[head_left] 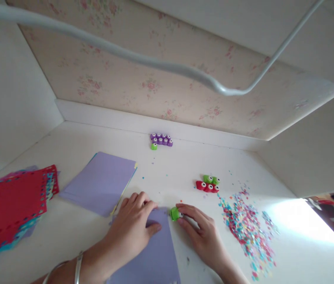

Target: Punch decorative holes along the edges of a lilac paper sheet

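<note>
My right hand (198,232) pinches a small green paper punch (174,214) with a white-and-black button between thumb and fingertips. The punch sits by the upper right corner of a purple paper sheet (152,256); whether the paper is inside its slot I cannot make out. My left hand (137,217) lies on the upper left part of that sheet, fingers stretched out and thumb apart, with a silver bangle at the wrist. Beyond my right hand, red punches (207,186) stand in a row, with green punches (211,180) behind them.
Purple punches (161,139) and one green punch stand near the wall. A stack of purple sheets (102,177) lies left of centre. Red sheets (10,209) with punched edges are at far left. Colourful paper bits (246,228) are heaped on the right. A white cable (155,63) hangs across the top.
</note>
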`<state>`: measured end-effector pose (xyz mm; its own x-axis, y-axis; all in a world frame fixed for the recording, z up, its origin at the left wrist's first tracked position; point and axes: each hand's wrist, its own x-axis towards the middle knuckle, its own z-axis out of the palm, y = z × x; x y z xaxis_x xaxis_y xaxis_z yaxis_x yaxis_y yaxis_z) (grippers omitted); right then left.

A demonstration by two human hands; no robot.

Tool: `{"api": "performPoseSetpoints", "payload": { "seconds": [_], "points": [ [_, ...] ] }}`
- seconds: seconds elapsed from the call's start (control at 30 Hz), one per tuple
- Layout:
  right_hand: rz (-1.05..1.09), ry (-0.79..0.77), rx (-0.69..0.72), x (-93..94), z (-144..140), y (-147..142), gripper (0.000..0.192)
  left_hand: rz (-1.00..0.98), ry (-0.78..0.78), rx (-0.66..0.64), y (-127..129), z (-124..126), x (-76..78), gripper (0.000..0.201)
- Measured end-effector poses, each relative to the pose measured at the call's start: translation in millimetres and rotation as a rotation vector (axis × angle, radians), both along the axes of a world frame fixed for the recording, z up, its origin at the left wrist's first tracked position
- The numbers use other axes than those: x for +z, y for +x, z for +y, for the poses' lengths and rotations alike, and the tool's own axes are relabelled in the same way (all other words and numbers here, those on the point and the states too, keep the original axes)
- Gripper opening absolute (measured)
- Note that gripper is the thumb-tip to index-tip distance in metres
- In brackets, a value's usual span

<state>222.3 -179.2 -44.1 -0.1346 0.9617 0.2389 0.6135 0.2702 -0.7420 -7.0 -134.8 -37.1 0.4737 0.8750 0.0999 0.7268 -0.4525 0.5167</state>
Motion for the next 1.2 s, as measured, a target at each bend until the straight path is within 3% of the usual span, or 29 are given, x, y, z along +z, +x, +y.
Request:
{"api": "performPoseSetpoints", "payload": {
  "seconds": [0.17,0.43,0.8,1.0,1.2],
  "points": [
    [-0.011,0.008,0.0,2.3,-1,-2,0.018,-0.075,-0.111,-0.017,1,10,3.1,0.005],
    [-0.057,0.029,0.047,2.1,-3,-5,0.022,-0.168,-0.188,-0.027,0,19,6.2,0.013],
    [-0.089,0.029,0.084,1.2,-6,-10,0.023,-0.18,-0.168,-0.038,-3,20,2.7,0.014],
    [-0.149,0.101,0.194,6.6,-6,-13,0.028,-0.147,-0.202,-0.026,-1,20,4.8,0.016],
    [-0.112,-0.056,0.193,18.2,-2,-21,0.02,-0.12,-0.196,-0.03,-1,16,6.3,0.013]
  ]
}}
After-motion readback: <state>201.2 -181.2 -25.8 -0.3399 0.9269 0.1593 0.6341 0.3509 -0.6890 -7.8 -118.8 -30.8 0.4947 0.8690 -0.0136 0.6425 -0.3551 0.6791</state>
